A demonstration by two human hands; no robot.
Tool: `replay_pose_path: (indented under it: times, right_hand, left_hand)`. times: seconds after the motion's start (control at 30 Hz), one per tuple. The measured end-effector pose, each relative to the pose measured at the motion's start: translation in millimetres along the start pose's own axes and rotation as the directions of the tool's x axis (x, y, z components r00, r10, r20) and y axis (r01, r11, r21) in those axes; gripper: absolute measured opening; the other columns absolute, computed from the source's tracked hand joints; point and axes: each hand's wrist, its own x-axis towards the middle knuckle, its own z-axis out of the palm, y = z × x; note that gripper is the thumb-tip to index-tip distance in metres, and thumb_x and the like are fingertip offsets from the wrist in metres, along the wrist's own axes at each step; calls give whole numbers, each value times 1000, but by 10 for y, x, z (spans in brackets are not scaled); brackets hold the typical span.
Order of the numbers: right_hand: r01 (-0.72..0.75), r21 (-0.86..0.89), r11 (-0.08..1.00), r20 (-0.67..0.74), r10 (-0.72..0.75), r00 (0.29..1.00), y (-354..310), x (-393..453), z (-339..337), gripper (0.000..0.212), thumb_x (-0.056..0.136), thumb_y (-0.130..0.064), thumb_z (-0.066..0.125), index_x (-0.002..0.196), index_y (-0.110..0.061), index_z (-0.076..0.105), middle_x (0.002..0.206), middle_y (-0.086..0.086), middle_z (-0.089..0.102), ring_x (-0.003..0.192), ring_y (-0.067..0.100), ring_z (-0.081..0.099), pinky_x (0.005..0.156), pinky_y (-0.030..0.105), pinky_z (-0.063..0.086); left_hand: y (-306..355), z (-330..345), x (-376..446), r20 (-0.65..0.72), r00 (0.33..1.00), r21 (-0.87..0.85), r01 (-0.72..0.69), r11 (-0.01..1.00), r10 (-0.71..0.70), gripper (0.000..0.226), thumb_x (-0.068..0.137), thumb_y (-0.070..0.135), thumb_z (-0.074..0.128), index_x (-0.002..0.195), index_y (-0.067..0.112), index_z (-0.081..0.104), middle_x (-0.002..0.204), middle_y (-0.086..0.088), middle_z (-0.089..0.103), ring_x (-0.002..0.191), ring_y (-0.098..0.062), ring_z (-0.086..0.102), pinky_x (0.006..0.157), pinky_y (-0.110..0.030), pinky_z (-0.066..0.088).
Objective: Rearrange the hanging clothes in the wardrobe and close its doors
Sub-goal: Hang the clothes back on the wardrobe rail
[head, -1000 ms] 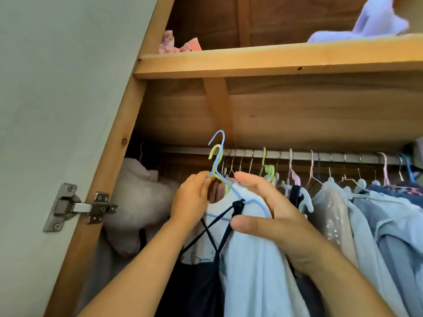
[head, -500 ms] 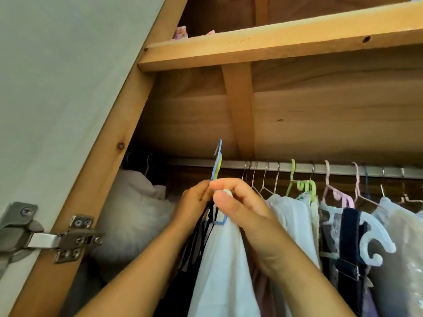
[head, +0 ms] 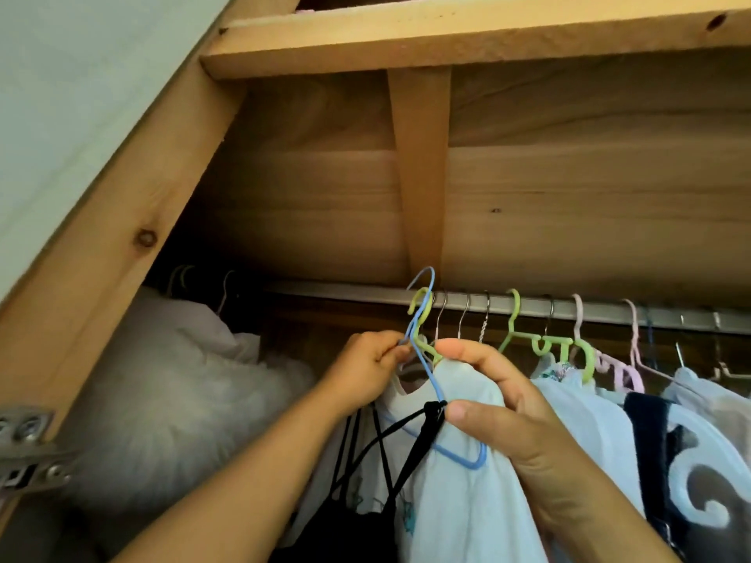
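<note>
Wooden wardrobe interior, metal rail point(head: 569, 306). Left hand point(head: 365, 369) pinches blue wire hanger point(head: 430, 379) neck; right hand point(head: 500, 404) grips white garment point(head: 467, 501). Rehanging step; next, hook onto rail.

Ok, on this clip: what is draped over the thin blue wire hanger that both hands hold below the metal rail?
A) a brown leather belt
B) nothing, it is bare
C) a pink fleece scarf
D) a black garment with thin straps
D: thin black straps loop over the thin blue wire hanger, between the left hand and the right hand.
</note>
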Motion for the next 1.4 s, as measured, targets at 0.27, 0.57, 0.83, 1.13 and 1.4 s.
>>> replay_pose_path:
  times: [0.27, 0.57, 0.83, 1.13, 1.4]
  right_hand:
    - [-63, 39, 997, -40, 65, 997, 216, 234, -61, 55, 49, -28, 79, 103, -28, 68, 115, 16, 64, 108, 40, 58, 96, 57, 45]
    - [-51, 77, 996, -81, 57, 995, 354, 679, 99, 43, 52, -16, 74, 93, -27, 69, 93, 17, 64, 78, 28, 58, 73, 45, 51]
    - [-38, 57, 998, -60, 42, 997, 438, 763, 121, 36, 58, -9, 69, 89, -26, 68, 89, 8, 65, 74, 24, 58, 65, 34, 51]
    - [-20, 81, 996, -87, 27, 996, 446, 780, 80, 47, 43, -23, 78, 89, -24, 69, 99, 8, 69, 83, 27, 63, 80, 48, 51]
    - [4, 47, 999, -103, 1, 995, 413, 816, 108, 43, 42, -26, 77, 84, -25, 69, 93, 3, 69, 81, 24, 64, 74, 43, 54]
  left_hand:
    - [-238, 62, 219, 0, 993, -346, 108, 932, -115, 24, 88, -5, 55, 103, 7, 70, 91, -5, 71, 80, -7, 65, 74, -17, 51]
    - [-403, 4, 513, -86, 988, -331, 91, 939, -126, 21, 88, -3, 56, 97, 8, 71, 94, -22, 69, 83, -21, 60, 85, -42, 51]
    - [-563, 39, 522, -173, 964, -409, 117, 905, -202, 26, 89, -1, 56, 113, 4, 66, 100, -5, 69, 94, -14, 64, 87, -29, 50]
    - [-774, 16, 473, -97, 926, -452, 286, 845, -366, 28, 89, -1, 57, 115, 1, 63, 111, -15, 67, 106, -25, 63, 100, -41, 46]
    - [-758, 117, 441, -88, 917, -482, 302, 822, -389, 27, 90, -3, 54, 113, 5, 65, 107, -13, 67, 104, -26, 62, 99, -40, 46]
